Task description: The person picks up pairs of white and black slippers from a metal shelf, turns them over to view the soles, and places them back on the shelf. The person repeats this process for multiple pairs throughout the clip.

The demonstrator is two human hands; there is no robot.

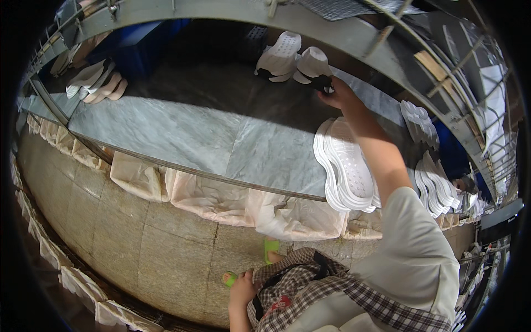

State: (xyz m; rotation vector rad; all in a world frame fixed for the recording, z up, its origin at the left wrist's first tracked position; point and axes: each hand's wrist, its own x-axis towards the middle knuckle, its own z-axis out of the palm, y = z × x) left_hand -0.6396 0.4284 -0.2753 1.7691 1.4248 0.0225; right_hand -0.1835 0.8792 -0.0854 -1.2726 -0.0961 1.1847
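My right arm stretches across the grey marbled table [182,133]. At its far side my right hand [334,94] is closed on the near, black-edged end of a white shoe sole [314,63]. Another white sole with a black edge [281,55] leans just left of it. Below my right forearm lies a stack of white perforated soles [351,160], partly hidden by the arm. My left hand [243,289] is low in front of me beside the brown checked apron [304,282]. Its fingers are curled, and what they hold, if anything, is hidden.
Several cloth-lined bins [213,193] line the table's front edge. More white soles [434,185] stand at the right, and white and pink soles [99,83] at the far left. A metal rack frame [354,36] arches over the far side. A blue crate [144,50] sits at the back.
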